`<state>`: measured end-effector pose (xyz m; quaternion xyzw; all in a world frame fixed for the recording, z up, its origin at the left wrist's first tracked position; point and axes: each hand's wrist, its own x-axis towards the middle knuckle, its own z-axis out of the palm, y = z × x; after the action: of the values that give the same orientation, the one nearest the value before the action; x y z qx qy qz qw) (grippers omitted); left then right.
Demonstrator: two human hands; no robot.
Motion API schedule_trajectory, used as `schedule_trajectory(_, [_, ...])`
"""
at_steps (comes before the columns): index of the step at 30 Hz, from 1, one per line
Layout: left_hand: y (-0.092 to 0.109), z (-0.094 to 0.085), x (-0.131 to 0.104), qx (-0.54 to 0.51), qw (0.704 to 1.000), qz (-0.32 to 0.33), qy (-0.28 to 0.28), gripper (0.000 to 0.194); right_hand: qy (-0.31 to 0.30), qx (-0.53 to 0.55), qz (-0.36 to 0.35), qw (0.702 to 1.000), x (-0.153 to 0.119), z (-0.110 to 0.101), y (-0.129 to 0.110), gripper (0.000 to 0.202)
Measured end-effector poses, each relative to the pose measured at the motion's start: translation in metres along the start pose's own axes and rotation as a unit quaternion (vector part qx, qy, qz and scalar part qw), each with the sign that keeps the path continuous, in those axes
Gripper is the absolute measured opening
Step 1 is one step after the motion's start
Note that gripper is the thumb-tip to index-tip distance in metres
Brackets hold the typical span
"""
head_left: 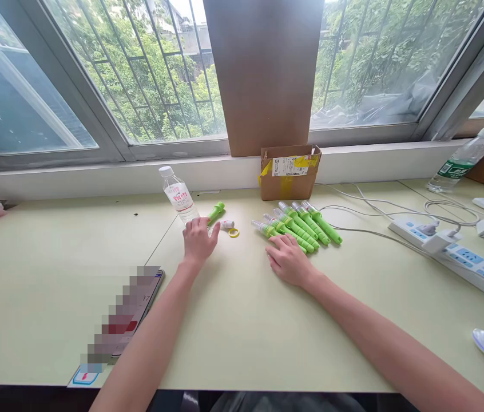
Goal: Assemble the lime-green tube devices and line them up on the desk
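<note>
I list six green pens (305, 225), seemingly finished, on the counter (242, 332) at my right hand (289, 262); loose barrel (216, 212) and ring (233, 236), apparently remaining, near my left hand (199, 243); both grips, I cannot tell.

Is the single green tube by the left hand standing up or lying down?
Lying down: the green tube slants lengthwise along the tabletop, just beyond the left hand.

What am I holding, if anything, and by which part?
Can't be told: your left hand, by the bottle, hides any grip; your right hand lies at the green wands, no clear grip visible.
</note>
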<state>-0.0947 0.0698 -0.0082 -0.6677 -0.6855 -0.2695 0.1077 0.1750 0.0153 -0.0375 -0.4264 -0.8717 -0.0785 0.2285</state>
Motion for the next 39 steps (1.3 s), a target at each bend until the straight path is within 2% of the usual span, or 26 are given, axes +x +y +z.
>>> schedule_trajectory(4, [-0.016,0.009,0.003,-0.01,0.997,-0.011,-0.074,0.052,0.0,0.002,0.001,1.0,0.0,0.001,0.0,0.018])
schedule_trajectory(8, [-0.02,0.016,0.003,0.012,0.992,-0.015,-0.126,0.058,-0.001,0.002,0.001,1.0,0.0,0.0,0.0,0.018])
schedule_trajectory(13, [-0.015,0.012,0.002,0.036,0.99,-0.042,-0.131,0.06,-0.003,0.004,0.003,1.0,0.0,0.0,0.0,0.018])
schedule_trajectory(21, [-0.014,0.01,0.0,0.0,0.992,-0.007,-0.124,0.052,0.009,0.011,-0.004,1.0,0.0,0.0,0.0,0.018])
schedule_trajectory(26, [-0.013,0.011,0.0,-0.027,0.997,0.005,-0.074,0.046,0.008,0.009,-0.006,1.0,0.0,0.0,0.0,0.018])
schedule_trajectory(33, [-0.02,0.017,0.005,-0.093,0.993,0.028,0.062,0.035,0.005,0.002,-0.006,1.0,0.0,0.0,0.0,0.018])
schedule_trajectory(39, [-0.014,0.004,0.007,-0.082,0.981,0.007,0.178,0.033,0.011,0.008,-0.005,1.0,0.0,0.0,-0.001,0.019])
